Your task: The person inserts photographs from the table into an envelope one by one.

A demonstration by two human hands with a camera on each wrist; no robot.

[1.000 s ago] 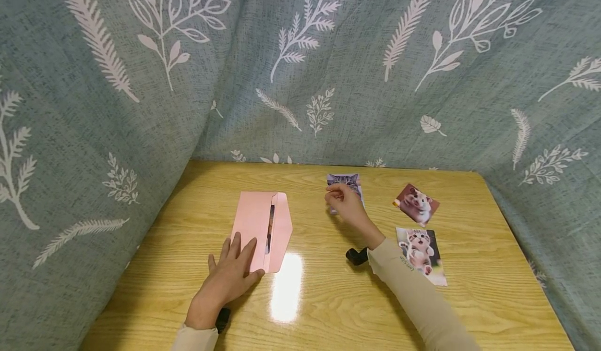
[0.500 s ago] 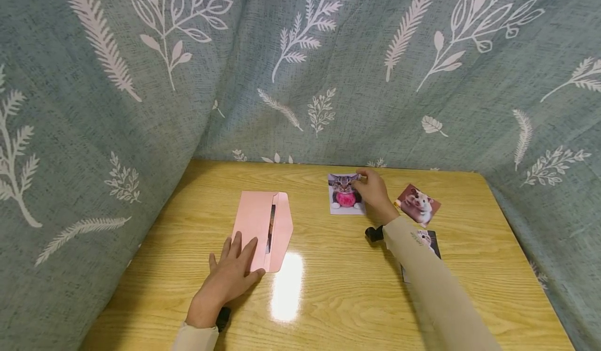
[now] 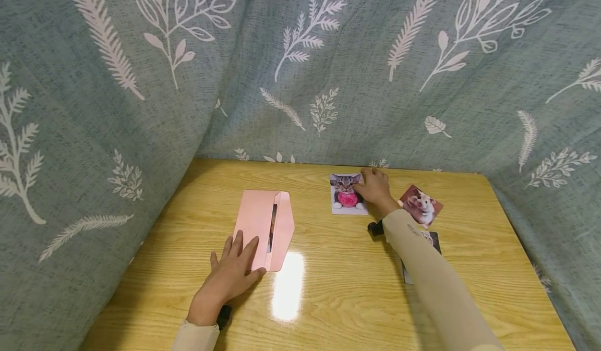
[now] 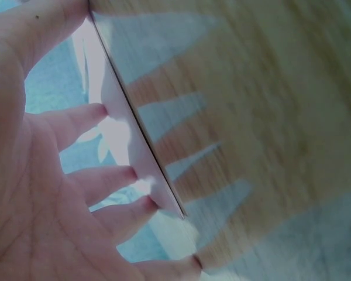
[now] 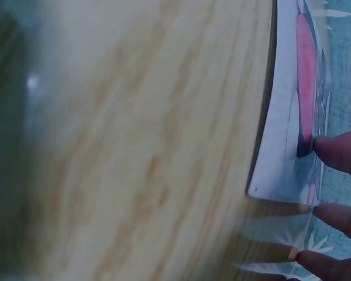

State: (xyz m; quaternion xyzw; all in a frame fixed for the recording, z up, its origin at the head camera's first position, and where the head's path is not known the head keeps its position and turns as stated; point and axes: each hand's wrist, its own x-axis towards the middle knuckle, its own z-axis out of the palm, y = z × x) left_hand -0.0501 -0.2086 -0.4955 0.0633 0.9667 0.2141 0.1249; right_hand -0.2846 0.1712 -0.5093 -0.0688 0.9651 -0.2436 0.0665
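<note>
My left hand (image 3: 230,275) rests with fingers spread on the near left part of a pink envelope (image 3: 251,207). The envelope's flap is unfolded to the right, and the dark edge of a picture (image 3: 272,228) shows in its slot. In the left wrist view the fingertips lie along the envelope's edge (image 4: 120,120). At the back of the table is a photo of a cat with a pink ball (image 3: 348,200). My right hand (image 3: 377,189) pinches its right side, thumb on the printed face and fingers at the edge, as the right wrist view shows the photo (image 5: 286,117) from low down.
A hamster photo (image 3: 421,206) lies to the right of my right hand. Nearer, a kitten photo (image 3: 407,274) is mostly covered by the right sleeve (image 3: 434,283). A patterned green curtain (image 3: 300,69) hangs along the wooden table's (image 3: 338,299) back and sides.
My right hand has moved right from above the cat photo to its right edge, thumb now on it. The sleeve now covers much of the kitten photo. The left hand stays still.
</note>
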